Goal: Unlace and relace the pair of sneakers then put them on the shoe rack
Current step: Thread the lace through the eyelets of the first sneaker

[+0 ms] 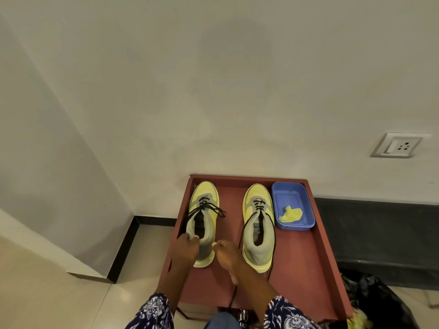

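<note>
A red-brown shoe rack [306, 262] is carrying both yellow-and-grey sneakers, toes to the wall: the left sneaker [203, 222] with its black lace [209, 207] loose, the right sneaker [258, 224] well apart from it, its lace trailing over the front edge. A blue tray [294, 205] is sitting just beside the right sneaker. The left hand [186, 249] and right hand [225, 252] are holding the left sneaker's heel collar, fingers curled round it. Steadying the heel squarely should keep it from tipping.
</note>
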Motion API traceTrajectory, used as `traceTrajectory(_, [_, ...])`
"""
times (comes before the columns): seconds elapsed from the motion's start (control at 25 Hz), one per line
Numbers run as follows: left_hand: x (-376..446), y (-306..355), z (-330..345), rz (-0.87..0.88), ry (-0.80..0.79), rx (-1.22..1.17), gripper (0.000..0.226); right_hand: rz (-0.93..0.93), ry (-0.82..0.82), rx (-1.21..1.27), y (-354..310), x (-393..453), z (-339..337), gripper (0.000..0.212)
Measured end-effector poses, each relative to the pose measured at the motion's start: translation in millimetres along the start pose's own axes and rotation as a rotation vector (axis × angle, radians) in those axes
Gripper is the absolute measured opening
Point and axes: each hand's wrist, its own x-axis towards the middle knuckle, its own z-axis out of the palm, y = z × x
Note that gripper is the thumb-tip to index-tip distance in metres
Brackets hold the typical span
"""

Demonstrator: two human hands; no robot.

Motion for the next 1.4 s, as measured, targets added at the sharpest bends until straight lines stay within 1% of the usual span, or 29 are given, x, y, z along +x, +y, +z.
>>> traceTrajectory(0.08, [-12.0,8.3,3.1,0.047,0.041,0.027,0.019,0.004,0.02,0.002,1.8,-8.2,-7.1,0.037])
traceTrajectory(0.16, [-19.1,12.6,10.4,0.101,0.083,0.071,0.029,-0.002,0.029,-0.001,2.9,-15.8,-16.1,0.035])
traceTrajectory(0.24, [-27.7,21.3,17.9,0.074,0.089,0.125,0.035,-0.017,0.05,0.008,4.3,-21.6,-27.6,0.029])
traceTrajectory(0.36, [-38.6,36.8,25.5,0.038,0.07,0.145,0.036,-0.069,0.102,0.017,3.3,-26.6,-47.0,0.013])
traceTrajectory(0.4, [-40.9,40.8,29.3,0.041,0.079,0.14,0.035,-0.076,0.12,0.036,2.6,-27.0,-53.8,0.012])
traceTrajectory(0.44, [-43.3,44.4,33.5,0.049,0.086,0.124,0.033,-0.075,0.142,0.059,2.5,-26.6,-60.6,0.017])
traceTrajectory(0.52, [-44.0,48.2,44.2,0.097,0.077,0.078,0.028,-0.086,0.232,0.09,3.3,-25.6,-74.4,0.023])
traceTrajectory(0.64, [-46.9,57.6,58.2,0.201,-0.004,-0.006,0.021,-0.115,0.437,0.083,5.1,-27.4,-95.4,0.016])
traceTrajectory(0.72, [-50.5,63.9,65.5,0.18,-0.04,-0.056,0.016,-0.123,0.514,0.056,8.0,-28.5,-106.6,0.013])
traceTrajectory(0.76, [-53.1,66.1,68.7,0.153,-0.063,-0.074,0.017,-0.114,0.528,0.048,12.1,-26.4,-110.1,0.013])
traceTrajectory(0.88, [-54.3,63.7,83.3,0.134,-0.131,-0.072,0.028,-0.063,0.542,0.026,22.9,-19.0,-110.2,0.018])
traceTrajectory(1.0, [-54.8,57.4,92.7,0.132,-0.168,-0.015,0.037,-0.042,0.465,-0.078,34.5,-10.8,-101.1,0.027])
traceTrajectory(1.04, [-53.3,54.9,95.9,0.124,-0.175,-0.024,0.037,-0.037,0.427,-0.105,36.1,-10.9,-97.6,0.028])
traceTrajectory(1.08, [-51.8,53.4,99.0,0.095,-0.185,-0.058,0.036,-0.035,0.398,-0.119,37.4,-10.7,-94.8,0.034])
traceTrajectory(1.16, [-49.0,54.1,102.7,0.025,-0.186,-0.14,0.031,-0.029,0.375,-0.137,39.6,-9.5,-92.5,0.046])
traceTrajectory(1.2, [-48.3,54.7,103.5,0.004,-0.186,-0.154,0.027,-0.026,0.375,-0.152,40.2,-8.6,-92.0,0.049])
traceTrajectory(1.32, [-49.1,54.7,103.3,-0.015,-0.191,-0.145,0.015,-0.026,0.372,-0.189,40.1,-10.3,-89.6,0.052])
traceTrajectory(1.4, [-52.9,54.1,101.5,-0.027,-0.2,-0.165,0.017,-0.019,0.375,-0.188,42.6,-12.4,-88.0,0.052])
